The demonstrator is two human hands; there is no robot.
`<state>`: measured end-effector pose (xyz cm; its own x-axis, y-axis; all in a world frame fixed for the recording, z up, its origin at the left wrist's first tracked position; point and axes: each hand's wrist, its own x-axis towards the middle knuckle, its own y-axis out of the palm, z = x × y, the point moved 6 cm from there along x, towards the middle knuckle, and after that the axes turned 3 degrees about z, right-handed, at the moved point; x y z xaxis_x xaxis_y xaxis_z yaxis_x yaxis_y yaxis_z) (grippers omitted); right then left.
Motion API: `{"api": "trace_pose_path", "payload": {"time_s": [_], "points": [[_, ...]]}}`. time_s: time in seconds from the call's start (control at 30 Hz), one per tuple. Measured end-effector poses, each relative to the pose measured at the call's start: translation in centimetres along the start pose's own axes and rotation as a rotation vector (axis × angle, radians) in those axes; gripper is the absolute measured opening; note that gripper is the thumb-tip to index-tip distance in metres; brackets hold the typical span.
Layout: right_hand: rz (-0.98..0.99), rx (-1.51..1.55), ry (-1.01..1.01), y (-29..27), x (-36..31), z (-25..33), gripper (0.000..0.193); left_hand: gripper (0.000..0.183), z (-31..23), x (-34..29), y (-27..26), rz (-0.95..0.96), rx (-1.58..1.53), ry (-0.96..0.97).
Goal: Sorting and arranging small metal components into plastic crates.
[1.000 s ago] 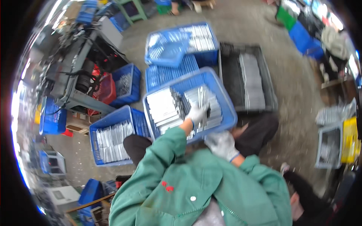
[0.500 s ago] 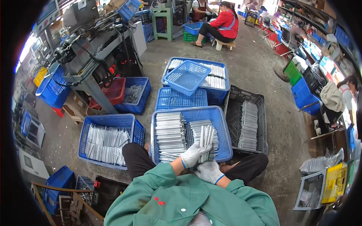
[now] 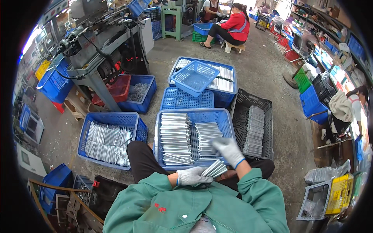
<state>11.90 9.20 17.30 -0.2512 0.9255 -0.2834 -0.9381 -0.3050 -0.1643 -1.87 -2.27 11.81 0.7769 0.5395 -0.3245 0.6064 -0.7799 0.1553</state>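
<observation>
In my lap, my left hand [image 3: 189, 176], in a white knit glove, is closed round a small bundle of silver metal rods [image 3: 215, 169]. The rods slant up to the right. My right hand [image 3: 230, 151], also gloved, is over the near right corner of the blue basket [image 3: 158, 134]; motion smears its fingers. That basket stands before my knees and holds two stacks of rods. The left stack [image 3: 175, 138] is taller, with loose rods at its near end. The right stack [image 3: 208, 139] lies partly beside my right hand.
A blue basket of rods [image 3: 80, 143] stands at left, a black crate [image 3: 240, 116] with a rod stack at right. Further off are stacked blue baskets [image 3: 196, 77] and a machine [image 3: 91, 72]. A person in red [image 3: 237, 28] sits on a low stool.
My right hand has left the rods and moved up and right over the basket. My left hand has lowered toward my lap with the bundle, which now tilts to the right.
</observation>
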Motion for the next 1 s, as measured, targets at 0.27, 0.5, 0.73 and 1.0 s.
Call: {"api": "trace_pose_path", "payload": {"time_s": [0.27, 0.5, 0.73, 1.0], "points": [[0.109, -0.131, 0.039, 4.2, 0.1, -3.4, 0.038, 0.038, -0.9, -3.4, -1.5, -0.295, 0.202, 0.121], [0.037, -0.367, -0.205, 3.1, -0.9, -1.9, 0.031, 0.026, 2.7, -7.8, -8.1, -0.684, 0.005, 0.138], [-0.030, -0.655, -0.520, 4.3, -4.4, 0.6, 0.027, 0.020, 2.5, -11.2, -9.3, -0.907, 0.237, 0.253], [0.125, -0.868, -0.567, 6.1, -5.8, 1.7, 0.021, 0.019, 3.1, -12.2, -9.2, -0.929, 0.500, 0.078]]}}
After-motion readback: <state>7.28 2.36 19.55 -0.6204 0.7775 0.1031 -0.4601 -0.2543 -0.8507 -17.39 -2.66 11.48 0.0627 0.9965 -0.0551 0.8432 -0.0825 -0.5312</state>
